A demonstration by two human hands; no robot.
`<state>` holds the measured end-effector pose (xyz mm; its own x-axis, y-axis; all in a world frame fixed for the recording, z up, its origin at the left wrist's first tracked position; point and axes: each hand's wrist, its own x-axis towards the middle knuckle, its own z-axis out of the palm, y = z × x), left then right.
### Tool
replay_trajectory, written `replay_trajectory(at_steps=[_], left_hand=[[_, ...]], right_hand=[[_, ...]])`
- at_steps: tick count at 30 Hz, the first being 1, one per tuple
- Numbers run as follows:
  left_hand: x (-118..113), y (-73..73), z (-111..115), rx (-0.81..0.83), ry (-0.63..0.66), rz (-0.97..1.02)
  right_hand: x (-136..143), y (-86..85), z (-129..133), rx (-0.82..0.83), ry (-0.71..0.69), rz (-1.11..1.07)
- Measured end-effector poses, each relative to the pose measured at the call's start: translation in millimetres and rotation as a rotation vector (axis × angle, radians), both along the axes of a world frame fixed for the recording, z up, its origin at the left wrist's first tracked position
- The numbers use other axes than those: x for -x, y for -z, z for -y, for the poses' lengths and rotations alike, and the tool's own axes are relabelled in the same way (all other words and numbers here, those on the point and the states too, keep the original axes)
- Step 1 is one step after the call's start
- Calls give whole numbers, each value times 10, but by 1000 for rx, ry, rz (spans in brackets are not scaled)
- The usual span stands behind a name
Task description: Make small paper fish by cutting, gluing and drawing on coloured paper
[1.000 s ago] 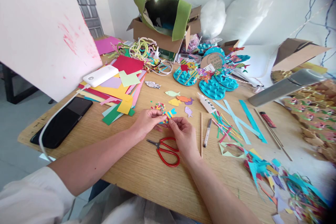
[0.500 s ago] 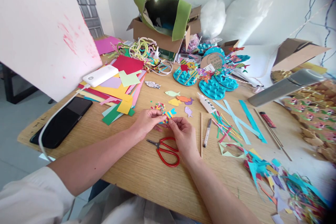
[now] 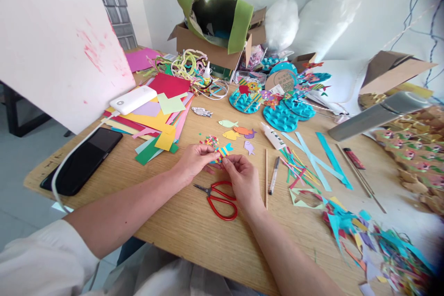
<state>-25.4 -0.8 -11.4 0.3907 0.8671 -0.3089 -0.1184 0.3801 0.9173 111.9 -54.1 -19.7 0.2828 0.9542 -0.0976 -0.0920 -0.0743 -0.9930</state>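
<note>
A blue paper fish with yellow and dark stripes is pinched between both hands. My left hand grips its left side, and my right hand holds its lower right edge with thumb and fingers. Red-handled scissors lie just below, blades pointing left. Behind the hands is a small heap of coloured paper bits. Beyond are a pale green fish, an orange fish, a yellow fish and a lilac fish. A glue bottle lies to their right.
Stacked coloured paper, a white power bank and a black phone occupy the left. Rightward are a wooden stick, a pen, paper strips, scraps and a grey flask. Turquoise bases stand behind.
</note>
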Motion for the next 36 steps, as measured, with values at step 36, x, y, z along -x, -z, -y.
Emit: replay_trajectory(at_steps=[36], left_hand=[[-19, 1, 18, -48, -59, -14]], right_hand=[[-32, 29, 5, -31, -58, 142]])
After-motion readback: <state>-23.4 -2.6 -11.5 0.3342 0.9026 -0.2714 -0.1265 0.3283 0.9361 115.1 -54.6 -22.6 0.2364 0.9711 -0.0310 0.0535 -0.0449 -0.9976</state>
